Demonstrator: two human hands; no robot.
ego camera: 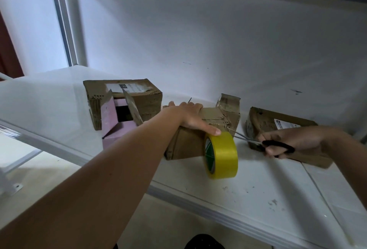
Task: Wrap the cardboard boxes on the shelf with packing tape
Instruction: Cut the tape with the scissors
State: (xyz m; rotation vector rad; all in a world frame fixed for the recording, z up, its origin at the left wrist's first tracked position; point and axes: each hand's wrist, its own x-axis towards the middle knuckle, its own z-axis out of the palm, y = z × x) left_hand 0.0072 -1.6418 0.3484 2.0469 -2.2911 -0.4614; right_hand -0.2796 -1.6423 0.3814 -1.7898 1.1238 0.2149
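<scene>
Your left hand (190,117) lies flat on the middle cardboard box (188,143) on the shelf (258,189), yellow tape roll (222,155) hanging beside it; right hand (286,141) grips black-handled scissors (264,143).

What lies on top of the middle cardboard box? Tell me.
The left hand presses flat on the middle cardboard box; cardboard beneath the palm is hidden. The tape roll hangs at its front.
</scene>
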